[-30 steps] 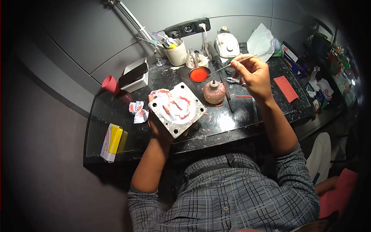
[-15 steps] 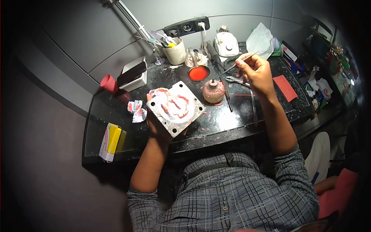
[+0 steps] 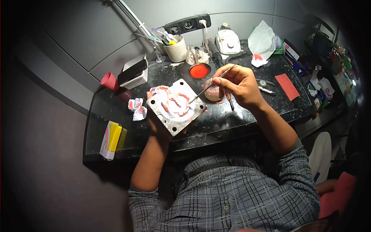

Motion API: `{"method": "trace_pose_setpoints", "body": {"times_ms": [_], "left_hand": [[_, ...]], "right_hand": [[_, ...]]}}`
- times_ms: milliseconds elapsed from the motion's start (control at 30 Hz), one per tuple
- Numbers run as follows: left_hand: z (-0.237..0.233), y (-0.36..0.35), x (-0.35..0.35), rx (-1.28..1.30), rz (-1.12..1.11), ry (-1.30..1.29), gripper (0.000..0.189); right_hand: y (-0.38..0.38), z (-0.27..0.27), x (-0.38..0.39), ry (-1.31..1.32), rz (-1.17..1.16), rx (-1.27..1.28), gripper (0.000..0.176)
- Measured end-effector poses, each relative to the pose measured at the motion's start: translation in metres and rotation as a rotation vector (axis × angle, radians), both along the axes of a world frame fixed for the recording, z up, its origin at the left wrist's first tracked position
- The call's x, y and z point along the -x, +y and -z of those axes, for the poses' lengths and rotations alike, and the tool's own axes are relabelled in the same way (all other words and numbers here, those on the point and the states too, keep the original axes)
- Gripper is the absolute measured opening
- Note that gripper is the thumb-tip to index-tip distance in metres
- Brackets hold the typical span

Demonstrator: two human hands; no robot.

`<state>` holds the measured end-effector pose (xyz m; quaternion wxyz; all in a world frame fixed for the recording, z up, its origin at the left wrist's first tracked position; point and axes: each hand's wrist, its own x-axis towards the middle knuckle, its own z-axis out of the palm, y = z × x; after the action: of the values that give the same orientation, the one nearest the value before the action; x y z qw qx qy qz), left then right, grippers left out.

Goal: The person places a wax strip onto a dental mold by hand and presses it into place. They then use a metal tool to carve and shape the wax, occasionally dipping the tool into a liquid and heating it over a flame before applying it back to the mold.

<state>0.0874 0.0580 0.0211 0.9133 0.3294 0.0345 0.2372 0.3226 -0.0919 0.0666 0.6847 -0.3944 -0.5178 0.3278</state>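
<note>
My left hand (image 3: 155,124) is wrapped under a square metal dental flask half (image 3: 169,124), mostly hidden by it, and holds it tilted over the desk's front. White plaster (image 3: 170,101) fills the flask, with a curved ridge of pink-red wax (image 3: 178,103) on it. Between thumb and fingers, my right hand (image 3: 242,86) pinches a thin metal wax carver (image 3: 203,91). The carver's tip is right at the plaster's right edge. Just behind the right fingers stands a round glass spirit lamp (image 3: 211,93), partly covered by them.
A pan of red melted wax (image 3: 199,70) lies behind the flask. Left are plaster pieces (image 3: 138,109), a yellow-white box (image 3: 111,141), a red cup (image 3: 109,81) and a white tray (image 3: 137,81). A pink wax sheet (image 3: 287,87) lies right. Another person's sleeve (image 3: 344,197) shows at lower right.
My right hand has come left and down, bringing the carver's tip from above the desk to the plaster. My left hand and the flask stay nearly still.
</note>
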Motion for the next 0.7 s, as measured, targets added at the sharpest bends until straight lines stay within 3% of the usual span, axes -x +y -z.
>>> {"method": "trace_pose_setpoints", "body": {"times_ms": [133, 200, 333, 433, 533, 600, 700], "left_hand": [[-0.002, -0.003, -0.001, -0.017, -0.01, 0.019, 0.093], [-0.005, -0.007, -0.004, 0.053, -0.151, 0.092, 0.095], [-0.009, -0.008, -0.004, 0.072, -0.109, 0.062, 0.092], [-0.013, -0.012, -0.006, 0.175, -0.244, 0.122, 0.088], [0.001, 0.001, 0.002, 0.071, -0.146, 0.075, 0.084], [0.005, 0.005, 0.004, -0.006, 0.043, -0.092, 0.085], [0.001, 0.002, 0.003, 0.034, 0.024, -0.067, 0.084]], "right_hand": [[0.0, 0.0, 0.002, -0.016, 0.011, 0.017, 0.01], [-0.001, -0.001, 0.003, -0.026, -0.005, 0.027, 0.01], [-0.001, -0.001, 0.005, -0.03, -0.014, 0.024, 0.011], [-0.001, -0.002, 0.005, -0.027, 0.025, 0.033, 0.011], [0.0, 0.0, 0.004, -0.023, -0.009, 0.039, 0.011], [0.001, 0.001, 0.005, -0.016, -0.009, 0.024, 0.011], [0.001, 0.001, 0.004, -0.001, -0.023, 0.008, 0.011]]}}
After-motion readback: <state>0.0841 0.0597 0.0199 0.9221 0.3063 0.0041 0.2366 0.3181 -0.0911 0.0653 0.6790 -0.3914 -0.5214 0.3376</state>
